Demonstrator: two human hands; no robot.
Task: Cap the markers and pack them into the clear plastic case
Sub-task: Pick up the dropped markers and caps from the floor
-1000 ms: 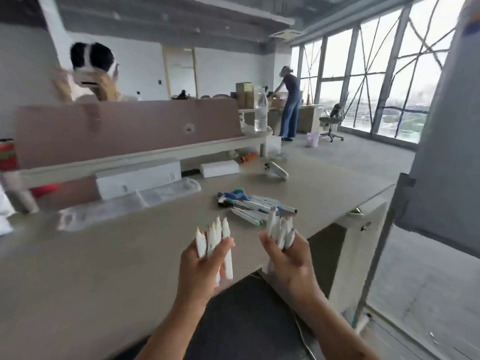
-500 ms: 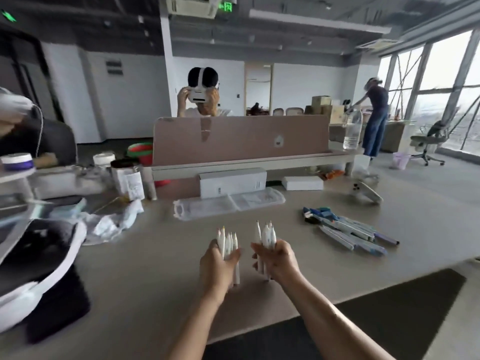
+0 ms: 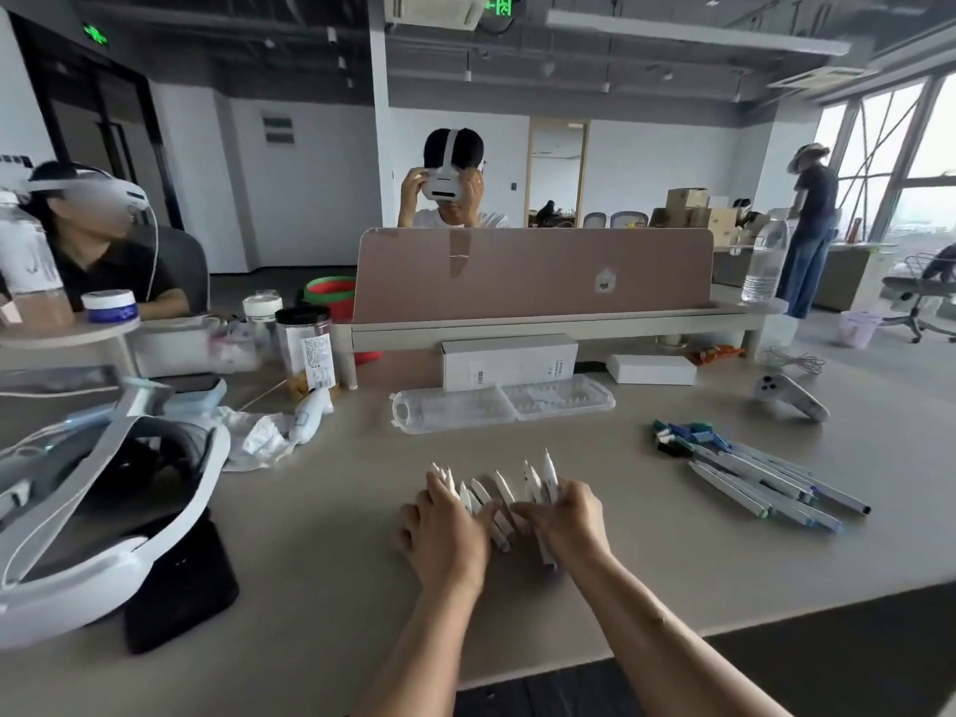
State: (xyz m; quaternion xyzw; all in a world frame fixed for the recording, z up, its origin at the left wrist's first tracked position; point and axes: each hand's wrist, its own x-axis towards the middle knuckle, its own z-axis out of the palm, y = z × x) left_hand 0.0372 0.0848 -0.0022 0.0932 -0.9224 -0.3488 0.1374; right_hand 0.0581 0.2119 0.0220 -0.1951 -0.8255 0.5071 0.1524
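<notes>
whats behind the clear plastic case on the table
A white box with a barcode label stands just behind the clear plastic case, under the raised shelf. The box hides whatever lies further back beneath the shelf.

Two bare hands, left hand and right hand, close together at the near middle of the desk. Bare too along both arms, left forearm and right forearm, right up to the near edge of view. Slim and long in build, narrowing at the wrists. Smooth backs, with knuckles lightly marked on the left hand. A short, faint crease partway along the right forearm. Nails too small and blurred to tell
</notes>
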